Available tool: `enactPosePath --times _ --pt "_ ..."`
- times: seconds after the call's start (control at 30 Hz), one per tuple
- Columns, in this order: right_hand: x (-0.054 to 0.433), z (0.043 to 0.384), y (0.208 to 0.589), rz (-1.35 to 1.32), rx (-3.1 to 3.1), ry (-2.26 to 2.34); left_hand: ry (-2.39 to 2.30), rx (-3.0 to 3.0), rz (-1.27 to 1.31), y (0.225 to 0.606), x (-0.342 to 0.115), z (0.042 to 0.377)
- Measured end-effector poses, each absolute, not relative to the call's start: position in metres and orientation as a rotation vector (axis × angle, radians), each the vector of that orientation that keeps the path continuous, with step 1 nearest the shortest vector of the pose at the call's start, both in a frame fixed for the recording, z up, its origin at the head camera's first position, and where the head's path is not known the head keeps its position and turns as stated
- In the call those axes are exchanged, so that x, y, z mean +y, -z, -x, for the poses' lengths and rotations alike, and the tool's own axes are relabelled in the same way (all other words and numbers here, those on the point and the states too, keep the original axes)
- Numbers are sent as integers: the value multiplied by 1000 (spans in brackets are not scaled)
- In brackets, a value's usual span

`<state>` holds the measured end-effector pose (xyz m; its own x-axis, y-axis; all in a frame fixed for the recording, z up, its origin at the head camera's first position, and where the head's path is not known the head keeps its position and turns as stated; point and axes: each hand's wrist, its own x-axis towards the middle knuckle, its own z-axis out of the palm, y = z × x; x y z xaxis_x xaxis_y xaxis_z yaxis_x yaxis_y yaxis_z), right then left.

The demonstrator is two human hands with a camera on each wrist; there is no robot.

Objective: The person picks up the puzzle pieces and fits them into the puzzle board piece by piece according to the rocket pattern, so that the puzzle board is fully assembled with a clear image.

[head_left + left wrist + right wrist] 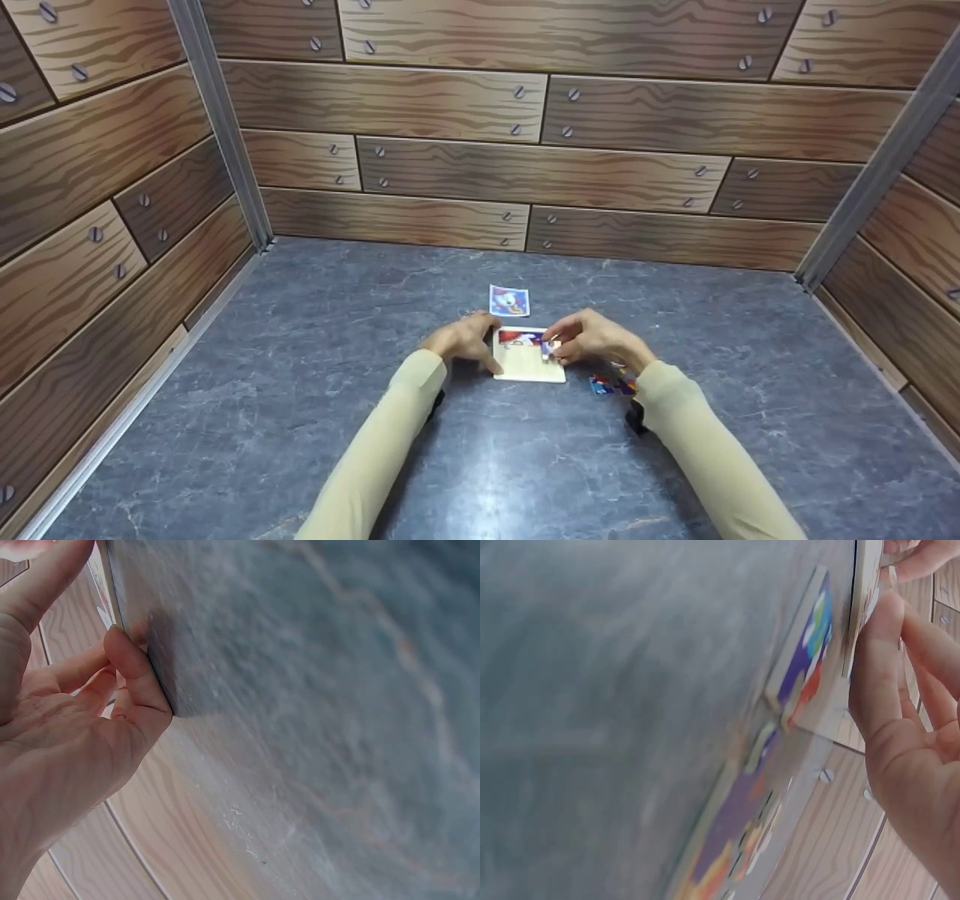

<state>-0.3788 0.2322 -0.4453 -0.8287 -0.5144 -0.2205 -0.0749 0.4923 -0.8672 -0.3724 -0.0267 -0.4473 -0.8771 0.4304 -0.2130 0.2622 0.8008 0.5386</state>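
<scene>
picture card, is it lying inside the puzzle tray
No, the picture card lies on the grey table, beyond the far edge of the puzzle tray.

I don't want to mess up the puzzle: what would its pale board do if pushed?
The pale board is probably stiff: its edges look straight. It lies flat on the table, so it would likely slide, not tip.
</scene>
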Motion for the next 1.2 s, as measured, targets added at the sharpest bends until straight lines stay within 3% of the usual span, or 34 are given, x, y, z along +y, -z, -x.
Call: enactPosePath --times 0.4,1.2 --pt "210 376 449 522 2336 1249 -743 2677 -508 448 -33 370" --pt "169 367 446 250 2424 1323 -771 2654 -544 448 -29 371"
